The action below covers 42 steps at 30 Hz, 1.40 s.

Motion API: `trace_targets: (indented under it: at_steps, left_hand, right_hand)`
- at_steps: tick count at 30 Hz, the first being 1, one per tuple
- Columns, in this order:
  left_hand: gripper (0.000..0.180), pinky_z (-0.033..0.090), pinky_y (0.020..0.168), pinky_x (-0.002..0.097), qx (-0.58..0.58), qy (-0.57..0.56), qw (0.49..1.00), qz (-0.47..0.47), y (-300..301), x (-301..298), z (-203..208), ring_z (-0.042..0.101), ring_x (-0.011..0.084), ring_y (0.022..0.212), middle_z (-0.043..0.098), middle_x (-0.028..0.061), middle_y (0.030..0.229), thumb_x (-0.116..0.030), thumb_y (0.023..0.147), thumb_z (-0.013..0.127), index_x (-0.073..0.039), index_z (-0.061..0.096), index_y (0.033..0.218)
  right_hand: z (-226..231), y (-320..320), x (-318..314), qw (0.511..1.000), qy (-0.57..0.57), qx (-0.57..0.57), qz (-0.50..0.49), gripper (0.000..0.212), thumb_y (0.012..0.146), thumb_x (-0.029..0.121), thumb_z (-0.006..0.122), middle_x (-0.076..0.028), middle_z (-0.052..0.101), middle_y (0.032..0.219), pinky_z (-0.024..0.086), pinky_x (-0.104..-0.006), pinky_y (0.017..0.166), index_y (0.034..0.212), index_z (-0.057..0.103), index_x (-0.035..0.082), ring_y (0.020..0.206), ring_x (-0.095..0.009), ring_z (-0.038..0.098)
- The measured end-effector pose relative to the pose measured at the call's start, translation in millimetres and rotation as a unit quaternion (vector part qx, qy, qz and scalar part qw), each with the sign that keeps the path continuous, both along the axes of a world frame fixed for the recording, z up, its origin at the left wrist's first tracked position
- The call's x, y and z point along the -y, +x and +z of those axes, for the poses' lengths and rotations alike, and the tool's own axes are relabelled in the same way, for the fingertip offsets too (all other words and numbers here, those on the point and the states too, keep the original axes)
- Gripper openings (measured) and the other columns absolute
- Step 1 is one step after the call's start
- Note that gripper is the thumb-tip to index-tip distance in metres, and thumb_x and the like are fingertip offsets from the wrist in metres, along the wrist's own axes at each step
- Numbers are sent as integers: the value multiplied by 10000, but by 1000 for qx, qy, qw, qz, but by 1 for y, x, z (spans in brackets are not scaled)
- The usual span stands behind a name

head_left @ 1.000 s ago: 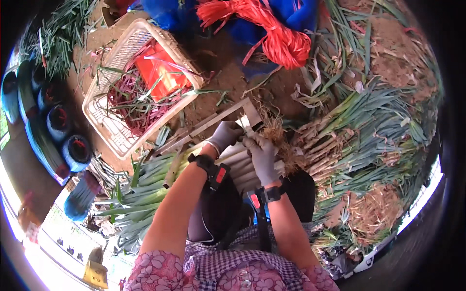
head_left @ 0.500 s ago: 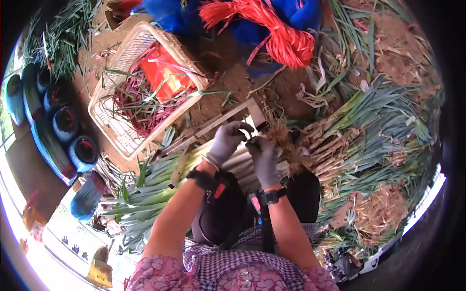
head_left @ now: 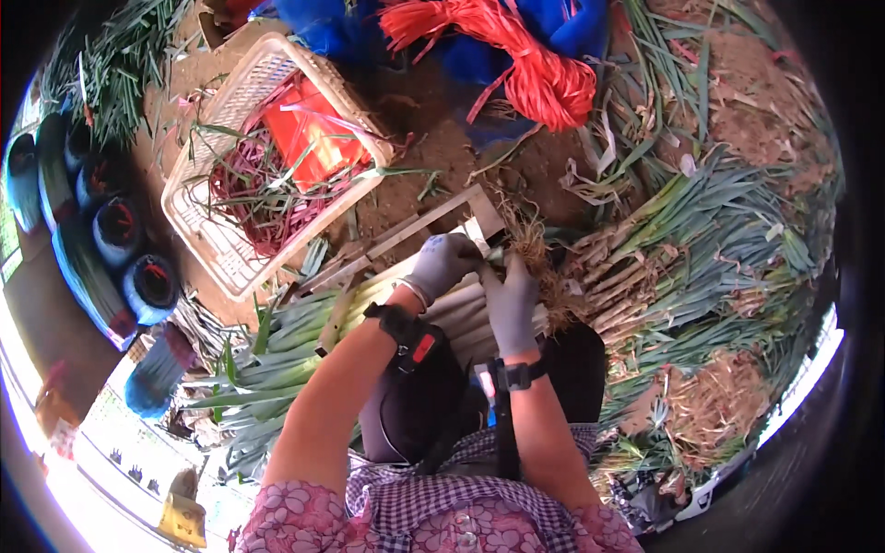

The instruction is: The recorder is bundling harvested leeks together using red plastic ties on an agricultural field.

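A bundle of leeks (head_left: 461, 318) lies in front of me in a wooden frame (head_left: 419, 226), white stems and roots to the right, green leaves to the left. Over the stems, close to the roots (head_left: 535, 249), my two hands in grey gloves nearly meet. My left hand (head_left: 445, 263) is closed, its fingers bent toward the other hand. The fingers of my right hand (head_left: 510, 300) are pinched together beside it. Whatever lies between the fingertips is hidden or too small to name.
A cream plastic basket (head_left: 226, 263) with reddish strips and a red packet stands at the left. Behind are a red twine hank (head_left: 544, 88) and blue netting (head_left: 452, 60). Loose leeks (head_left: 728, 230) are heaped at the right; blue-wrapped bundles (head_left: 88, 263) lie far left.
My left hand has shifted slightly right and turned, showing more of its back. My right hand's fingers have moved up a little. The bundle stays put; the view has shifted slightly.
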<state>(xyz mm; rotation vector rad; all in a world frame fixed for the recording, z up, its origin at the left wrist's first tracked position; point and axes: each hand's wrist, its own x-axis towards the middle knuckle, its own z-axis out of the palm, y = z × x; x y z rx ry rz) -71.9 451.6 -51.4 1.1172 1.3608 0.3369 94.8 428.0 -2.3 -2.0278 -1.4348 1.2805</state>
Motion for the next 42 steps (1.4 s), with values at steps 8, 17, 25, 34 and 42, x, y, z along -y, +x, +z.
trace_targets:
  at_steps: [8,17,25,34,42]
  left_hand:
    - [192,546,734,408,2,39,999,5,-3,2,8,710,307,793,722,155,869,-206,850,805,-52,801,964]
    - [151,556,788,414,-8,37,998,-42,-7,0,11,724,336,891,735,150,946,-183,885,754,-57,778,965]
    - [203,543,802,464,-40,8,997,-67,-3,-1,7,703,378,915,720,169,954,-245,919,703,-55,754,968]
    - [161,554,799,500,-206,61,973,-86,-6,3,-16,698,402,956,715,183,961,-209,866,699,-61,744,912]
    - [147,583,649,321,228,-327,870,290,0,-2,9,699,192,680,750,112,885,-78,968,645,15,758,951]
  right_hand:
    - [11,-12,-6,974,88,140,155,330,898,42,726,-125,694,1094,543,-448,876,1222,680,81,1050,-345,668]
    - [-6,8,2,979,-69,126,145,182,926,214,761,-124,739,904,566,-444,695,1043,739,76,757,-328,698]
    - [8,3,-15,951,-276,-135,-29,169,964,151,727,-3,671,769,503,-273,615,1016,716,-9,685,-64,627]
    - [12,12,15,976,-18,162,143,186,971,188,696,-218,728,891,539,-521,759,1090,656,51,865,-442,707]
    - [3,28,16,962,-18,134,238,219,935,243,729,-235,725,924,533,-548,780,1009,708,39,897,-452,693]
